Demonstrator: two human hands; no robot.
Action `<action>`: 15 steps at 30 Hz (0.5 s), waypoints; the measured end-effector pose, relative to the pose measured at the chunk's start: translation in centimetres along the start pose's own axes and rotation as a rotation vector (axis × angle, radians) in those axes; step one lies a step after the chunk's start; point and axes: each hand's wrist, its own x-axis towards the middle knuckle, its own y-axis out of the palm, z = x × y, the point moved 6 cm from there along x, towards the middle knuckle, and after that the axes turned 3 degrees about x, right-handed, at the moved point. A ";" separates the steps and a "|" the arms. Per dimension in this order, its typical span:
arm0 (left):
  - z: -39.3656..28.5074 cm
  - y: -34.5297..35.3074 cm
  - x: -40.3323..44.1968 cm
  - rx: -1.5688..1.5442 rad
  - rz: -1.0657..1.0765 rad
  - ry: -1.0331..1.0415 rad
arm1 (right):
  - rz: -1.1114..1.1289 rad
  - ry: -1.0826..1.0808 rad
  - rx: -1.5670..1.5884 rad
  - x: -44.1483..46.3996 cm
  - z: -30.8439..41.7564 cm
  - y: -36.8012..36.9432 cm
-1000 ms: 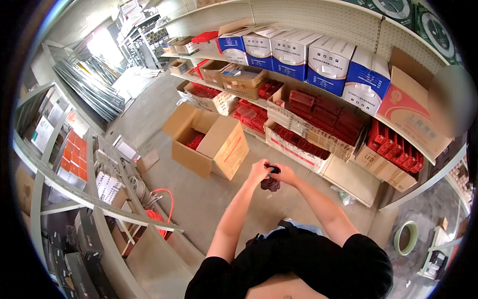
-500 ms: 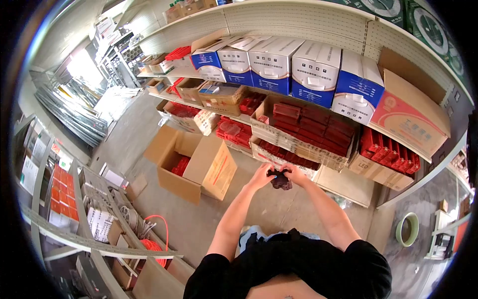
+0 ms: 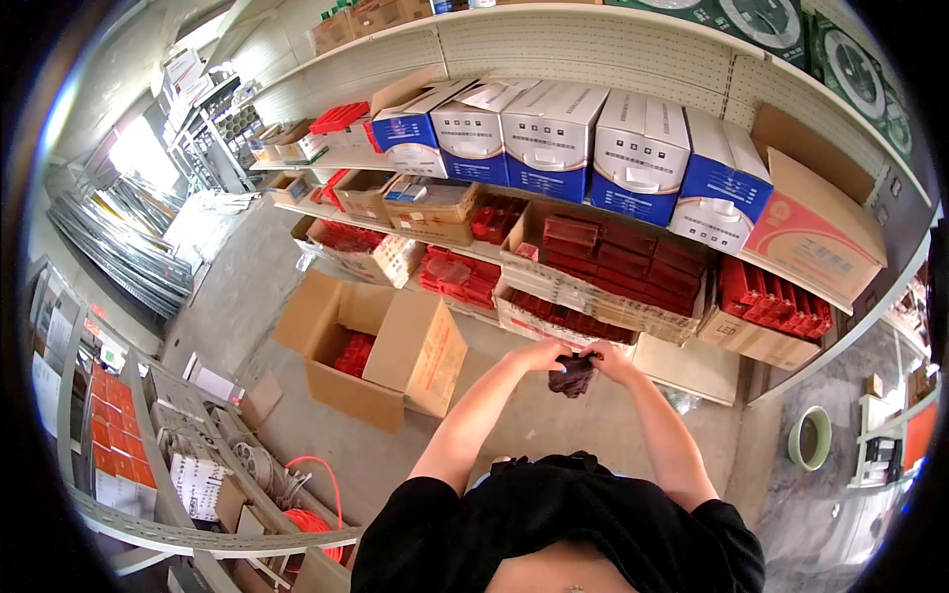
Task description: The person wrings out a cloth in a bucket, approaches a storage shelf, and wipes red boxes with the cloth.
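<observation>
A dark maroon piece of crumpled cloth [image 3: 570, 381] hangs between my two hands in front of my body. My left hand [image 3: 544, 356] pinches its upper left edge, and my right hand [image 3: 612, 361] grips the upper right edge. The cloth droops below my fingers; its exact kind is unclear. Just beyond my hands is a low carton of red items [image 3: 554, 318] at the shelf's bottom. On the floor to the left stands an open cardboard box [image 3: 420, 341] with red packs [image 3: 354, 353] inside.
Blue and white cartons [image 3: 554, 138] line the shelf ahead, above an open carton of red boxes [image 3: 618, 259]. A tilted cardboard box [image 3: 816, 232] sits at the right end. Shelving [image 3: 237, 542] and an orange coiled cable [image 3: 314, 520] are at lower left; a green pot [image 3: 810, 438] is at right.
Both hands have moved slightly down and right, drawing a little apart. The cloth, bunched up before, now hangs lower and longer beneath my fingers. The camera view has shifted a little.
</observation>
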 end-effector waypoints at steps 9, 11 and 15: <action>1.6 0.9 -1.3 0.214 0.134 0.068 | 0.019 -0.092 -0.176 1.4 0.4 1.8; 2.2 1.3 -0.9 0.228 0.156 0.057 | -0.030 -0.114 -0.202 1.6 -0.1 2.1; 1.9 1.2 -0.8 0.106 0.098 0.067 | -0.014 -0.035 -0.162 1.3 -0.3 1.7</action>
